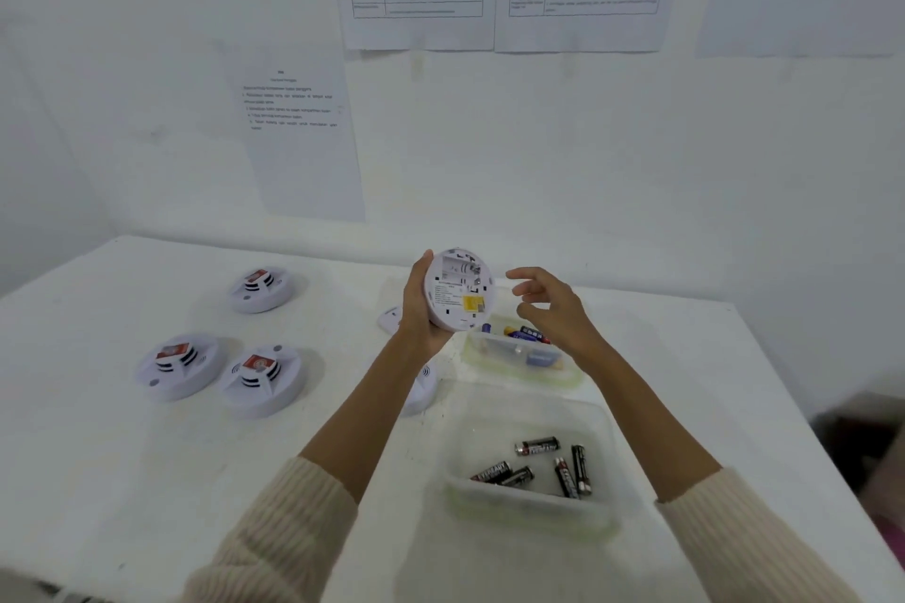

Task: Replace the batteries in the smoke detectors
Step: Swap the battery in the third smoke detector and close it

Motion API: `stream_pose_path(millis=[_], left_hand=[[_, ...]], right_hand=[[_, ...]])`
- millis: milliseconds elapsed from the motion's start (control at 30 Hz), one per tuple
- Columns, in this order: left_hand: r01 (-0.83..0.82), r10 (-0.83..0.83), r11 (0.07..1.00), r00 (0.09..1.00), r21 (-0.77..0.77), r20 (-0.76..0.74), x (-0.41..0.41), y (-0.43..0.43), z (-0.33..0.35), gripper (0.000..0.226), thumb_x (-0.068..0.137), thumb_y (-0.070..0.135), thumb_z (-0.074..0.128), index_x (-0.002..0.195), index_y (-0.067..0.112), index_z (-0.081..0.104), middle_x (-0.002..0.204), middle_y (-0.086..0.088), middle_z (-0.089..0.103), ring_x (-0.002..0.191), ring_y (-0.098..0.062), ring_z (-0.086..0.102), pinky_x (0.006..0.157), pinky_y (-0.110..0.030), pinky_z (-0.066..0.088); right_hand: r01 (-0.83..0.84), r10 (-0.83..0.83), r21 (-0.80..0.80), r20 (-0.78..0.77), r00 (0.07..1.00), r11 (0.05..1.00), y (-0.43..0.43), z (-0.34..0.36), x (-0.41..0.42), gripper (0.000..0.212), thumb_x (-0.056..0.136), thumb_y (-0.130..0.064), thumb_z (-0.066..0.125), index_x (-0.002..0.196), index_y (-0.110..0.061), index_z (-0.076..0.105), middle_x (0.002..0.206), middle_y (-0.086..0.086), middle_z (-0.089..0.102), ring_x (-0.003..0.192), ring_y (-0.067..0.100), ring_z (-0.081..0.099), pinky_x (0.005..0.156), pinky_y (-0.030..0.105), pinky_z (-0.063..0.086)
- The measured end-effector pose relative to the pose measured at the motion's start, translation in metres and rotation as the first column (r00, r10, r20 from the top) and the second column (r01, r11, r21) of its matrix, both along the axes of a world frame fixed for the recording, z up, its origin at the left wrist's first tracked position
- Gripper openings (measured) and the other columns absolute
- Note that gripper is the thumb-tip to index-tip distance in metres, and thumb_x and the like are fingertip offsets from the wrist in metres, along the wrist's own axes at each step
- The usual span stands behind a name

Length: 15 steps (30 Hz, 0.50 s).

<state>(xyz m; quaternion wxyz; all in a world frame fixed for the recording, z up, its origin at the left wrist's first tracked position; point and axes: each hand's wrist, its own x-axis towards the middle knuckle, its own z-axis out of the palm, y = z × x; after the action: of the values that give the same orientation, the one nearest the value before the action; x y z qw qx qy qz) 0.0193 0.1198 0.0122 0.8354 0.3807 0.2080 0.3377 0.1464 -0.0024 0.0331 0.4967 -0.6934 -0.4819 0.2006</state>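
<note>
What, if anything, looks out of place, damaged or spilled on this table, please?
Nothing stands out. The smoke detector in the left hand shows an open battery bay that looks empty, which fits the job. The black batteries lie jumbled, but all inside the near tub; none has spilled onto the table.

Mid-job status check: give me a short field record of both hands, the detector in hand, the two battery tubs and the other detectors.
left hand: grips smoke detector, back facing the camera
battery bay: open, looks empty
right hand: open, holds nothing, above the far tub
far tub contents: blue and yellow batteries
near tub: several black batteries
table, left side: three detectors, face up
partly hidden: fourth detector under the left forearm
</note>
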Motion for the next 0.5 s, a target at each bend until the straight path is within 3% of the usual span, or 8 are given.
stream_pose_path(millis=[133, 300, 433, 500], left_hand=[[0.005, -0.005, 1.000, 1.000, 0.011, 0.008, -0.009, -0.023, -0.004, 0.047, 0.095, 0.048, 0.030, 0.099, 0.016, 0.064, 0.092, -0.009, 0.070, 0.094, -0.028, 0.059, 0.087, -0.041, 0.044], [0.032, -0.032, 0.999, 0.998, -0.012, 0.045, -0.029, -0.045, -0.014, 0.046, 0.091, 0.050, 0.036, 0.109, 0.016, 0.061, 0.113, -0.013, 0.061, 0.109, -0.033, 0.053, 0.094, -0.044, 0.042], [0.042, -0.040, 0.999, 0.997, -0.025, 0.063, -0.039, -0.058, -0.019, 0.044, 0.091, 0.048, 0.038, 0.099, 0.017, 0.068, 0.105, -0.013, 0.066, 0.104, -0.033, 0.057, 0.092, -0.045, 0.043], [0.062, -0.059, 0.997, 0.996, -0.043, 0.074, -0.044, -0.062, -0.021, 0.053, 0.095, 0.047, 0.032, 0.089, 0.017, 0.075, 0.101, -0.013, 0.068, 0.102, -0.032, 0.058, 0.091, -0.044, 0.044]], right_hand=[[-0.029, 0.028, -0.037, -0.012, 1.000, 0.999, -0.015, -0.004, -0.007, 0.039, 0.083, 0.003, 0.053, 0.118, -0.016, 0.057, 0.100, 0.001, 0.055, 0.092, 0.014, 0.052, 0.068, 0.008, 0.041], [-0.030, 0.025, -0.063, -0.065, 0.998, 0.998, -0.035, -0.012, -0.025, 0.035, 0.082, 0.003, 0.053, 0.111, -0.016, 0.060, 0.087, -0.004, 0.056, 0.083, 0.013, 0.054, 0.076, 0.023, 0.047], [-0.004, 0.002, -0.035, -0.047, 0.999, 0.999, -0.052, -0.023, -0.040, 0.037, 0.079, 0.007, 0.054, 0.108, -0.016, 0.060, 0.087, -0.002, 0.056, 0.076, 0.010, 0.054, 0.071, 0.014, 0.045], [0.029, -0.029, 0.003, -0.049, 0.998, 1.000, -0.060, -0.027, -0.047, 0.036, 0.078, 0.009, 0.054, 0.104, -0.015, 0.059, 0.087, 0.001, 0.056, 0.071, 0.006, 0.053, 0.064, 0.003, 0.042]])
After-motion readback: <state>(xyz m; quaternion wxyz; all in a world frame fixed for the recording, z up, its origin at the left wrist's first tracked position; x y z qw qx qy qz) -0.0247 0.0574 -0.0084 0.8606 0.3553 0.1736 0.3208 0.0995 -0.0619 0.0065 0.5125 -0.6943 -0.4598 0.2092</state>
